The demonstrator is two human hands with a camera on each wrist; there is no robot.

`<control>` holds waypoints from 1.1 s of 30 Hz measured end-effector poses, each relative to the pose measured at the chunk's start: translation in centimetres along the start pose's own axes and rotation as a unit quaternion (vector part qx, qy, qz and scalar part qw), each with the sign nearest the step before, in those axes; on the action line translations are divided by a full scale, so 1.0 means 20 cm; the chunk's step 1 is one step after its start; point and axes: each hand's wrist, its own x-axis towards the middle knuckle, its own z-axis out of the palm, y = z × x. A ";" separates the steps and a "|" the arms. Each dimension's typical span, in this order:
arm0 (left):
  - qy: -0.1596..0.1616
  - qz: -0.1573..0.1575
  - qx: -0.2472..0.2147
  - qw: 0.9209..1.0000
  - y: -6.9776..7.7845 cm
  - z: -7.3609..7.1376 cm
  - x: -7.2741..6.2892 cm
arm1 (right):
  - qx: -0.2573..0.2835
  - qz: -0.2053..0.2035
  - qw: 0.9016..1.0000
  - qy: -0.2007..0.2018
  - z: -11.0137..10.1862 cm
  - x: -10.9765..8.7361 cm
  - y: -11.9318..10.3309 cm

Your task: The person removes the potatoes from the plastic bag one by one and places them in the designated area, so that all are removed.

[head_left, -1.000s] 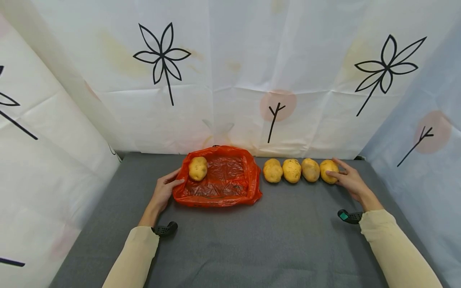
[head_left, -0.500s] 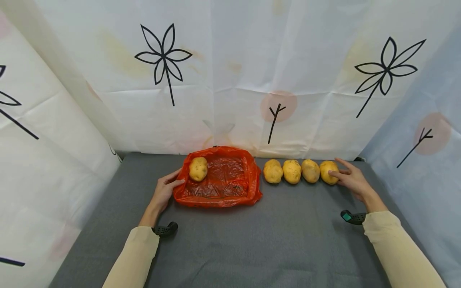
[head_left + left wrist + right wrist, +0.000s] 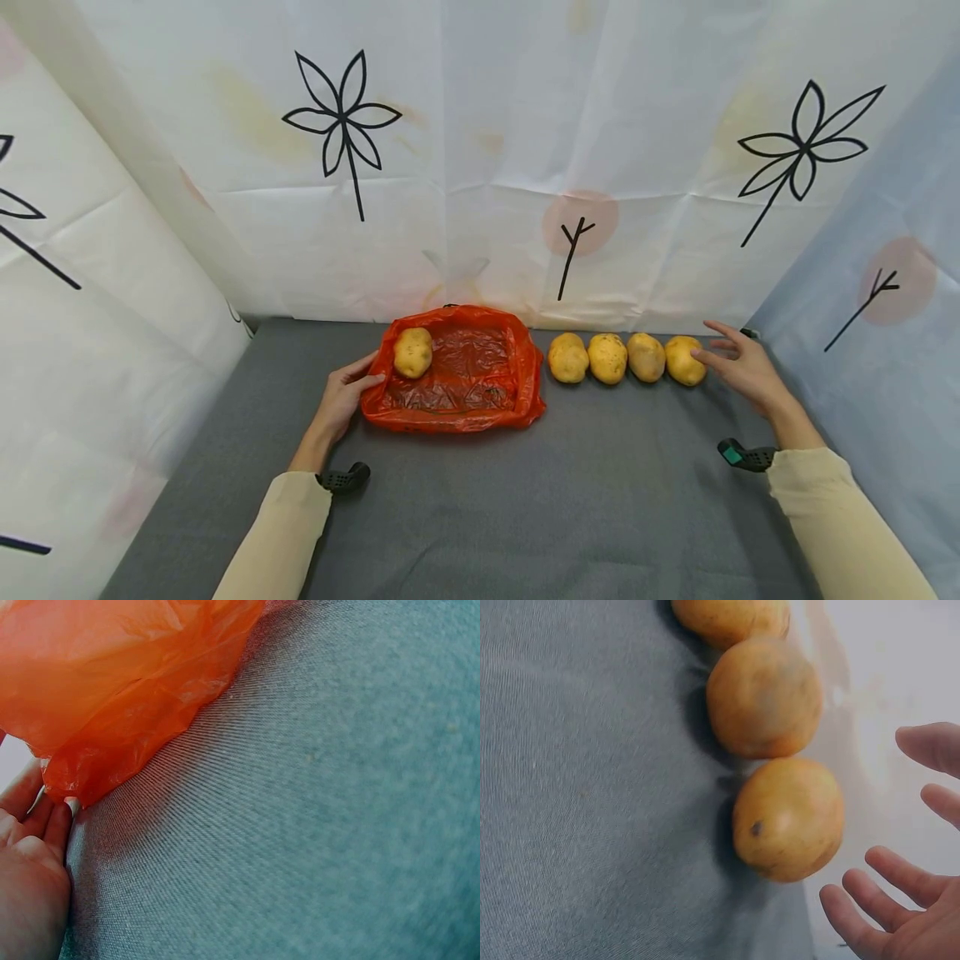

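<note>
A red plastic bag point(image 3: 450, 421) lies spread wide on the table, its mouth facing up. Inside, at its left end, sits one yellow potato point(image 3: 412, 352). My left hand point(image 3: 342, 406) pinches the bag's left rim, thumb on the near side; in the left wrist view its fingers point(image 3: 56, 825) reach behind the red film. Several more potatoes stand in a row right of the bag. Beside the rightmost potato point(image 3: 686, 361) is my right hand point(image 3: 750, 375), fingers spread and holding nothing. The right wrist view shows a gap between that potato point(image 3: 789, 820) and the fingertips.
The row also has a potato point(image 3: 567, 357) close to the bag's right side, a second potato point(image 3: 607, 358) and a third point(image 3: 646, 357). A grey cloth point(image 3: 525, 508) covers the table. White patterned curtains point(image 3: 495, 250) stand behind and on both sides.
My right hand has drawn away to the right from the rightmost potato, its fingers spreading. The left hand, the bag and the potatoes stay in place.
</note>
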 end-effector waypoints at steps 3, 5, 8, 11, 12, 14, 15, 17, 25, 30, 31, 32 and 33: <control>-0.003 0.002 -0.001 1.000 0.00 0.00 0.00 | -0.009 -0.004 1.000 0.002 0.00 -0.01 -0.03; -0.003 0.003 0.000 1.000 0.00 0.00 0.00 | -0.010 -0.011 1.000 0.004 0.00 -0.02 -0.04; -0.005 0.004 0.002 1.000 0.00 0.00 0.00 | -0.008 -0.023 1.000 0.005 0.00 -0.03 -0.07; -0.004 0.004 0.002 1.000 0.00 0.00 0.00 | -0.008 -0.041 0.999 0.008 0.02 -0.05 -0.11; -0.004 0.003 0.001 1.000 0.00 0.00 0.00 | -0.006 -0.046 0.999 0.008 0.02 -0.05 -0.13; -0.003 0.003 0.001 1.000 0.00 0.00 0.00 | -0.002 -0.055 0.998 0.006 0.04 -0.06 -0.15; -0.003 0.002 0.001 1.000 0.00 0.00 -0.01 | -0.002 -0.059 0.998 0.006 0.05 -0.06 -0.17; -0.002 0.001 0.003 1.000 0.01 0.00 -0.01 | 0.002 -0.063 0.998 0.003 0.07 -0.06 -0.19; -0.006 0.001 0.006 1.000 0.01 0.00 0.00 | 0.024 -0.080 0.996 -0.006 0.16 -0.04 -0.29; -0.006 -0.001 0.001 1.000 0.01 0.00 0.00 | 0.041 -0.098 0.994 -0.011 0.23 -0.03 -0.34; -0.006 -0.001 0.002 1.000 0.01 0.00 0.00 | 0.046 -0.100 0.994 -0.012 0.25 -0.02 -0.35; -0.006 -0.001 0.002 1.000 0.01 0.00 0.00 | 0.052 -0.101 0.993 -0.014 0.26 -0.02 -0.36; -0.005 -0.001 0.003 1.000 0.01 0.00 0.00 | 0.058 -0.103 0.993 -0.017 0.28 -0.02 -0.37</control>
